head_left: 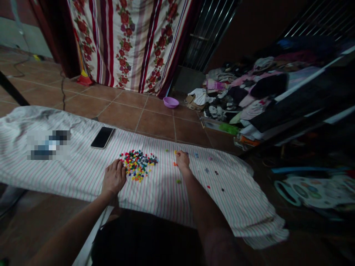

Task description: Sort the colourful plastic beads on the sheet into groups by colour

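Note:
A pile of small multicoloured pieces [138,164] lies on a striped cloth [155,195]. Resting flat at the pile's left edge is my left hand [114,176], its fingers spread a little over the cloth. My right hand [183,159] is to the right of the pile, fingers pinched together beside a yellow piece [175,152]; whatever they hold is too small to make out. Orange pieces [175,164] lie just below its fingertips. Small groups sit apart around it: green [178,181], light blue [196,155], pink [210,159], red [208,187] and black [222,190].
A phone [102,137] lies on the cloth left of the pile, with a blurred-out item [50,145] farther left. Beyond the cloth's far edge, a purple bowl [171,102] stands on the tiled floor near a floral curtain [124,44]. Heaped clothes [238,88] are at the right.

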The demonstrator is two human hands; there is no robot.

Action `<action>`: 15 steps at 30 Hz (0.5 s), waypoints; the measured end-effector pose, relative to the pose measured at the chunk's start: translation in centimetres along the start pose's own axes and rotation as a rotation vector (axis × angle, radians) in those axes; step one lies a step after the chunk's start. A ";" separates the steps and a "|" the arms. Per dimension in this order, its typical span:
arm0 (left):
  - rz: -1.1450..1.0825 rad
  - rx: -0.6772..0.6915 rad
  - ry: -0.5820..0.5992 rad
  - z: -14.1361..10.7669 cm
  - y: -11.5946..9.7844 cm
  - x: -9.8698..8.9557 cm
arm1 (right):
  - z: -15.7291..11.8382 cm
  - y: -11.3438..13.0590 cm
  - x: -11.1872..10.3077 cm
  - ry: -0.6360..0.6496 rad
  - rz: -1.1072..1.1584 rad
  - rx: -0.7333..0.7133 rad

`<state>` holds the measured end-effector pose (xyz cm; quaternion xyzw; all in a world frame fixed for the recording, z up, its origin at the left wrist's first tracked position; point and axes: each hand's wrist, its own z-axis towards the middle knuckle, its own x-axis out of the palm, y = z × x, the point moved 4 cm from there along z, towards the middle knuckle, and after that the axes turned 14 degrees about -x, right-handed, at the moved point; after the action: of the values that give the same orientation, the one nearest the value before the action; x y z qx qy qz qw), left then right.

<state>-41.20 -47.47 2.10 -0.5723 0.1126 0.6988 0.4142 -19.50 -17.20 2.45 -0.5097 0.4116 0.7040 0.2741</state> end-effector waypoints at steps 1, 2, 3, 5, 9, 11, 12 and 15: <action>-0.001 -0.005 0.005 0.0 0.0 0.0 | -0.1 0.1 -0.1 -0.013 -0.001 -0.005; -0.003 -0.012 0.010 0.0 0.0 -0.1 | -0.2 0.2 -0.3 -0.031 0.000 -0.012; -0.004 -0.017 0.016 0.0 0.0 -0.1 | -0.4 0.4 -0.5 -0.054 0.003 -0.022; -0.006 -0.022 0.023 0.1 -0.1 -0.2 | -0.8 0.8 -0.8 -0.103 0.020 -0.054; -0.002 -0.015 0.032 0.1 -0.1 -0.3 | -2.2 2.2 -0.9 -0.170 0.111 -0.162; 0.000 -0.020 0.033 0.1 0.0 -0.3 | -3.1 3.2 -0.7 -0.190 0.166 -0.210; 0.001 -0.024 0.032 0.1 0.0 -0.3 | -3.6 3.8 -0.6 -0.196 0.191 -0.225; 0.005 -0.023 0.034 0.0 0.0 -0.3 | -5.4 5.9 0.0 -0.186 0.259 -0.256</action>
<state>-41.20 -47.53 2.35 -0.5884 0.1129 0.6912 0.4041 -21.56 -24.82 3.47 -0.4161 0.3537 0.8239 0.1513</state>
